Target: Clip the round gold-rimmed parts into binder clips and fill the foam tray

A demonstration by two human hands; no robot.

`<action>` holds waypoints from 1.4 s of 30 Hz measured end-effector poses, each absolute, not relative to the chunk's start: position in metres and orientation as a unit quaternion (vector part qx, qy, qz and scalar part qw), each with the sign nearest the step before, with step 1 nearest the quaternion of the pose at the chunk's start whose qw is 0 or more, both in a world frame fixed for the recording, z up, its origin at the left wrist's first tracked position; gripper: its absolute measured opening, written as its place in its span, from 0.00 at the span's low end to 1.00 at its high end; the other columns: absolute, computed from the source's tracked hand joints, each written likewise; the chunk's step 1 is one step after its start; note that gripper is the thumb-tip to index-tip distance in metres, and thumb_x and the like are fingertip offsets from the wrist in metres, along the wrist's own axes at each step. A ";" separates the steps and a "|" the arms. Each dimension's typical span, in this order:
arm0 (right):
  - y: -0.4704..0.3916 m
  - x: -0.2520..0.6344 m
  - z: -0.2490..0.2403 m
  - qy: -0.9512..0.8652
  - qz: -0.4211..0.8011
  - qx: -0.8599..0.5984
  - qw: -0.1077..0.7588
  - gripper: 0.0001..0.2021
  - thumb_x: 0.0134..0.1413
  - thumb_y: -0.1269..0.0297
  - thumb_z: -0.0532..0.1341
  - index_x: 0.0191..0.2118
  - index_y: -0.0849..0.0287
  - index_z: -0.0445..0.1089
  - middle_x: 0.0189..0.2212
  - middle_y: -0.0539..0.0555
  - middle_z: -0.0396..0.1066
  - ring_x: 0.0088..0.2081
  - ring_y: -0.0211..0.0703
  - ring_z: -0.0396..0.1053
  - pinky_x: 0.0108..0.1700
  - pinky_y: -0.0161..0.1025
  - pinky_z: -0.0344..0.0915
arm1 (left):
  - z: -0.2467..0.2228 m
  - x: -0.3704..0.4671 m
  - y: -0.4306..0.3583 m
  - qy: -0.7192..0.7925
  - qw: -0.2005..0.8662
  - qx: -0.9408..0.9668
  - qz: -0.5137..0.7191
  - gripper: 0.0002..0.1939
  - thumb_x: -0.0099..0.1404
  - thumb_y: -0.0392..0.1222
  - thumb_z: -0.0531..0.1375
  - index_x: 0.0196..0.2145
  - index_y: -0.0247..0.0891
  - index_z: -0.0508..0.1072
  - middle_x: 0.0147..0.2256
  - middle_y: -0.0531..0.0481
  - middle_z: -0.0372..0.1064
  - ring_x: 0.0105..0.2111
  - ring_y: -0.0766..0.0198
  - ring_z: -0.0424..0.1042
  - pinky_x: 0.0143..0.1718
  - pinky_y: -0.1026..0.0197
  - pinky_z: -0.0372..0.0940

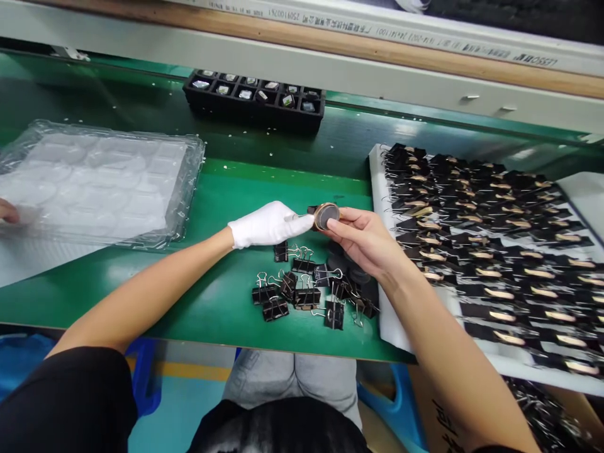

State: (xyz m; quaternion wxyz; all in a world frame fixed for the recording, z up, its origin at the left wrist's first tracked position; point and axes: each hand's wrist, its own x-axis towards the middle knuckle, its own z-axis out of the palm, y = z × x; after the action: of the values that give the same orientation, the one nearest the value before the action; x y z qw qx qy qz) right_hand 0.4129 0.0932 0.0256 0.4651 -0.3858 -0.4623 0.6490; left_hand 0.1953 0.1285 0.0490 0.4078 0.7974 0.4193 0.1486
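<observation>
Over the middle of the green table, both hands hold a round gold-rimmed piece (327, 216) with a dark face. My left hand (268, 224), in a white glove, pinches its left side, where a black part shows that I cannot make out fully. My right hand (365, 239) is bare; its thumb lies on the dark face and its fingers are behind the rim. Below the hands lie several black binder clips (306, 297) with silver handles. Black round pieces (356, 274) are partly hidden under my right hand.
A white foam tray (389, 321) at the right bears rows of clipped pieces. Clear plastic trays (189, 182) lie at the left, where another person's hand (8, 211) touches them. A black compartment box (255, 113) stands at the back under a shelf edge.
</observation>
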 end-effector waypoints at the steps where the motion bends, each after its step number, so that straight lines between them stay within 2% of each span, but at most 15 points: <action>1: 0.093 0.413 0.025 -0.466 0.644 -0.387 0.467 0.17 0.41 0.54 0.80 0.38 0.53 0.84 0.43 0.54 0.83 0.46 0.47 0.78 0.63 0.50 0.69 | 0.052 0.197 0.127 0.433 0.404 0.794 0.138 0.33 0.68 0.67 0.54 0.18 0.41 0.49 0.20 0.56 0.43 0.23 0.69 0.41 0.25 0.59 0.38; 6: 0.093 0.413 0.023 -0.476 0.635 -0.389 0.468 0.17 0.41 0.53 0.79 0.38 0.53 0.84 0.43 0.54 0.83 0.48 0.48 0.77 0.63 0.50 0.69 | 0.051 0.200 0.121 0.467 0.367 0.793 0.134 0.32 0.67 0.64 0.56 0.18 0.41 0.48 0.20 0.57 0.41 0.23 0.70 0.41 0.25 0.59 0.37; 10: 0.092 0.413 0.023 -0.486 0.644 -0.392 0.442 0.16 0.42 0.53 0.79 0.38 0.53 0.83 0.43 0.54 0.83 0.45 0.46 0.78 0.60 0.50 0.71 | 0.040 0.198 0.118 0.453 0.302 0.823 0.162 0.30 0.66 0.61 0.55 0.17 0.41 0.46 0.19 0.57 0.39 0.22 0.69 0.39 0.24 0.58 0.36; 14: 0.093 0.416 0.026 -0.492 0.645 -0.390 0.436 0.16 0.44 0.53 0.78 0.39 0.53 0.82 0.43 0.54 0.82 0.46 0.46 0.78 0.57 0.48 0.74 | 0.032 0.195 0.120 0.424 0.307 0.829 0.195 0.29 0.66 0.58 0.55 0.17 0.42 0.46 0.19 0.57 0.40 0.22 0.69 0.41 0.23 0.59 0.38; 18: 0.098 0.427 0.032 -0.498 0.600 -0.420 0.464 0.16 0.46 0.52 0.78 0.38 0.53 0.80 0.41 0.53 0.81 0.42 0.44 0.78 0.48 0.44 0.76 | 0.030 0.191 0.123 0.413 0.325 0.825 0.210 0.28 0.67 0.58 0.54 0.18 0.41 0.49 0.19 0.57 0.43 0.21 0.70 0.45 0.22 0.62 0.43; 22: 0.100 0.441 0.037 -0.585 0.545 -0.443 0.406 0.17 0.49 0.52 0.76 0.41 0.55 0.80 0.36 0.53 0.80 0.36 0.42 0.76 0.40 0.41 0.74 | 0.031 0.190 0.123 0.379 0.337 0.842 0.183 0.27 0.67 0.58 0.52 0.18 0.41 0.50 0.19 0.57 0.45 0.21 0.70 0.46 0.22 0.62 0.45; 28: 0.097 0.446 0.044 -0.651 0.541 -0.424 0.322 0.16 0.56 0.51 0.72 0.42 0.56 0.77 0.33 0.53 0.79 0.35 0.43 0.75 0.37 0.40 0.71 | 0.034 0.191 0.118 0.347 0.347 0.859 0.149 0.26 0.68 0.56 0.51 0.18 0.40 0.52 0.19 0.57 0.48 0.20 0.71 0.48 0.22 0.64 0.47; 32: 0.096 0.445 0.047 -0.658 0.549 -0.415 0.304 0.14 0.56 0.50 0.71 0.39 0.55 0.77 0.32 0.52 0.78 0.34 0.43 0.74 0.37 0.40 0.72 | 0.034 0.191 0.117 0.350 0.342 0.861 0.140 0.25 0.68 0.55 0.52 0.19 0.39 0.52 0.19 0.56 0.48 0.21 0.71 0.50 0.22 0.64 0.48; 42: 0.095 0.440 0.045 -0.642 0.579 -0.402 0.301 0.12 0.58 0.53 0.70 0.40 0.55 0.75 0.31 0.51 0.77 0.35 0.42 0.74 0.39 0.40 0.71 | 0.033 0.190 0.118 0.341 0.350 0.861 0.142 0.25 0.68 0.54 0.53 0.19 0.39 0.52 0.18 0.57 0.48 0.20 0.71 0.50 0.21 0.65 0.48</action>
State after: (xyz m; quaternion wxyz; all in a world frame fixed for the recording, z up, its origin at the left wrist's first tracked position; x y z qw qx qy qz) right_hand 0.4402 0.0948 0.0454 0.3011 -0.4018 -0.6424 0.5790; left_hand 0.1901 0.1179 0.0335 0.3496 0.8610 0.3411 0.1421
